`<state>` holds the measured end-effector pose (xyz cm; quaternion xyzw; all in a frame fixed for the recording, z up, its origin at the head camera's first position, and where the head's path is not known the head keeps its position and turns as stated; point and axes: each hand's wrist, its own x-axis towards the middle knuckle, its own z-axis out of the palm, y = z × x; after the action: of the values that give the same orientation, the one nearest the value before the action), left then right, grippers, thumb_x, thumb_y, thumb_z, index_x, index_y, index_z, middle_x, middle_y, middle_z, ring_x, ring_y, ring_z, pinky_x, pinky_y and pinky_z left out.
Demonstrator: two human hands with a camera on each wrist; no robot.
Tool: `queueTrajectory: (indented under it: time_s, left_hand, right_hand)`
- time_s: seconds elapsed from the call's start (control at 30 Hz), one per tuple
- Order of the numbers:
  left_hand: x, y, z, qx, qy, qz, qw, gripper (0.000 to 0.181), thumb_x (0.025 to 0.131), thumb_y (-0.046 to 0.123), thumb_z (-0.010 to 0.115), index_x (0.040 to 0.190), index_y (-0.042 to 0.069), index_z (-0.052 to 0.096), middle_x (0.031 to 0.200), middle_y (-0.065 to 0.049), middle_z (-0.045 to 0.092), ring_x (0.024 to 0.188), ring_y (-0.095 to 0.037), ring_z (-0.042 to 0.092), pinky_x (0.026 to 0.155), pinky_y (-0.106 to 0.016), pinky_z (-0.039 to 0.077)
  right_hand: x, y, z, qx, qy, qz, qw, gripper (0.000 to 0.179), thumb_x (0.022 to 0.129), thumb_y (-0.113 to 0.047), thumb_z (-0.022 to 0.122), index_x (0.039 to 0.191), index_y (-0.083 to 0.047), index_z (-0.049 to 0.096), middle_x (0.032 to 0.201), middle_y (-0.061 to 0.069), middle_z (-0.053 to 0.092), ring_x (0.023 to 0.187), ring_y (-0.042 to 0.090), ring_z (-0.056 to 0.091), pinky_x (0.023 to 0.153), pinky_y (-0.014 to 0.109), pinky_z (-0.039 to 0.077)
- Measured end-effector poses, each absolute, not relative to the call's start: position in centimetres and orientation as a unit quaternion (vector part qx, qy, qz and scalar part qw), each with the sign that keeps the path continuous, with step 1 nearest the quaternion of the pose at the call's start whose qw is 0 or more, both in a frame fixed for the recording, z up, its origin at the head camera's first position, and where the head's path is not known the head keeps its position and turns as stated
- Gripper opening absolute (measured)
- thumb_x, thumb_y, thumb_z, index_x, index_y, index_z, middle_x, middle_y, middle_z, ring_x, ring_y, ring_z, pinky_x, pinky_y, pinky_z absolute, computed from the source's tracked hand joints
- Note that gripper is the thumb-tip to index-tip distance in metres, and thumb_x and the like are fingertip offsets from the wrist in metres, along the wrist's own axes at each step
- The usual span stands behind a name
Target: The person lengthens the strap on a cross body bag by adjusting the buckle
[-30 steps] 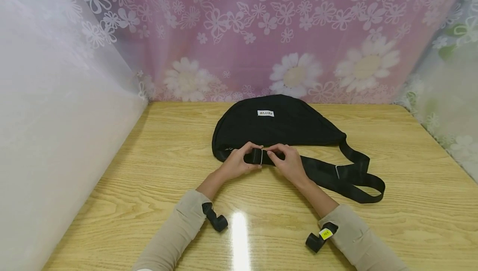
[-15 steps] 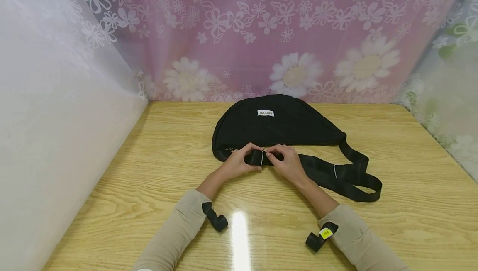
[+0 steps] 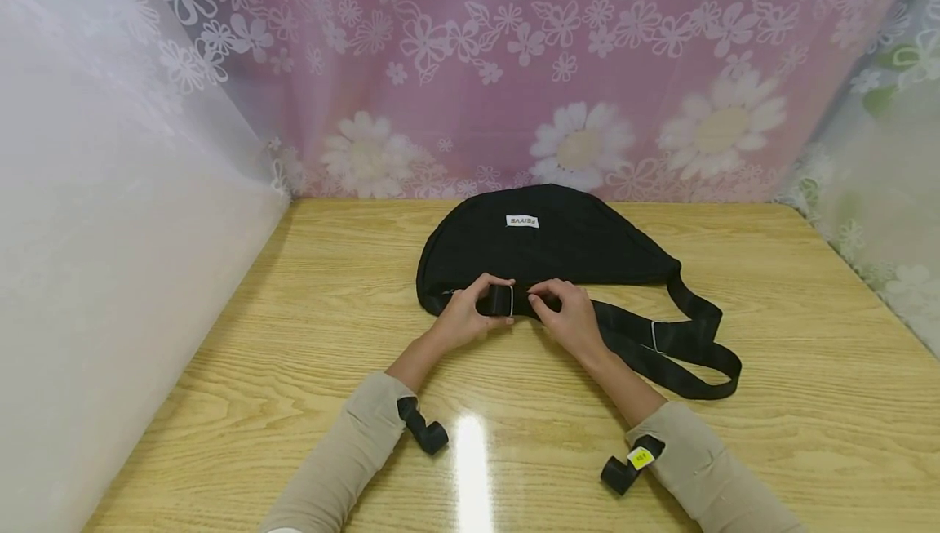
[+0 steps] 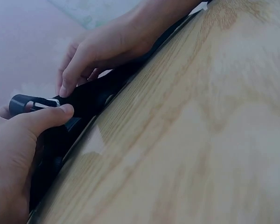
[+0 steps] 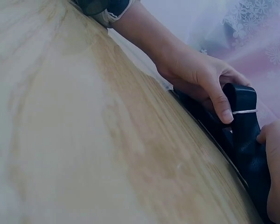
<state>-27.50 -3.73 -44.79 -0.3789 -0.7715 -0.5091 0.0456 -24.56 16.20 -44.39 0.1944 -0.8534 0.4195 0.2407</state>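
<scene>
A person's left hand is holding a metal slider and the strap folded around it, thumb and fingers curled in a firm grip, while the right hand is pinching the strap with thumb and forefinger just beside the slider. Over the past second the right hand has been edging away from the slider, and the strap's far loop and second slider have been creeping toward the hands, suggesting that slack is being worked along for an adjustment. The black bag is lying flat toward the back of the wooden table, just beyond the hands, its half-moon curve facing the floral curtain and its small white label showing upside-down lettering.
</scene>
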Motion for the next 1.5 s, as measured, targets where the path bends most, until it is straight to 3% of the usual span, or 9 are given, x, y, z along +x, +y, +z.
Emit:
queueTrajectory:
  time_s: [0.3,0.63,0.93,1.23,1.5]
  left_hand:
    - [-27.47,-3.73,-44.88,-0.395,-0.786,-0.474,0.036,0.054,0.072,0.007,0.078,0.119,0.007,0.05,0.12,-0.008,0.058,0.104,-0.017,0.057,0.085,-0.027,0.045]
    - [-27.46,-3.81,-44.58,-0.372,-0.77,-0.517,0.052,0.055,0.073,0.002,0.077,0.121,0.01,0.051,0.125,-0.005,0.055,0.105,-0.016,0.056,0.084,-0.028,0.046]
    - [-27.44,-3.86,-44.77,-0.389,-0.786,-0.48,0.032,0.055,0.073,0.007,0.078,0.121,0.007,0.05,0.119,-0.009,0.059,0.104,-0.019,0.057,0.085,-0.028,0.045]
    - [-27.33,-3.8,-44.57,-0.346,-0.776,-0.526,0.041,0.054,0.073,0.005,0.078,0.12,0.012,0.052,0.118,-0.006,0.06,0.096,-0.015,0.06,0.078,-0.027,0.047]
    - [-27.31,-3.82,-44.64,-0.364,-0.782,-0.506,0.017,0.055,0.073,0.007,0.078,0.121,0.009,0.051,0.114,-0.01,0.061,0.092,-0.014,0.06,0.076,-0.026,0.047]
  right_hand:
    - [-24.57,16.15,-44.66,0.223,-0.851,0.417,0.228,0.007,0.081,-0.002,0.069,0.087,-0.006,0.069,0.08,0.0,0.063,0.073,0.019,0.054,0.066,0.037,0.042]
    - [-24.5,16.28,-44.3,0.169,-0.863,0.401,0.255,0.006,0.079,-0.003,0.068,0.084,-0.005,0.069,0.075,0.001,0.062,0.068,0.02,0.052,0.071,0.039,0.036]
    - [-24.41,16.2,-44.3,0.215,-0.856,0.405,0.238,0.007,0.08,-0.001,0.068,0.086,-0.006,0.069,0.079,0.002,0.063,0.07,0.019,0.052,0.069,0.037,0.038]
    - [-24.27,16.22,-44.16,0.146,-0.869,0.384,0.276,0.007,0.078,-0.002,0.066,0.08,-0.007,0.069,0.071,0.0,0.061,0.064,0.018,0.05,0.07,0.039,0.035]
    - [-24.41,16.33,-44.38,0.165,-0.871,0.387,0.252,0.007,0.078,-0.001,0.067,0.081,-0.007,0.07,0.07,0.0,0.059,0.064,0.017,0.049,0.07,0.038,0.034]
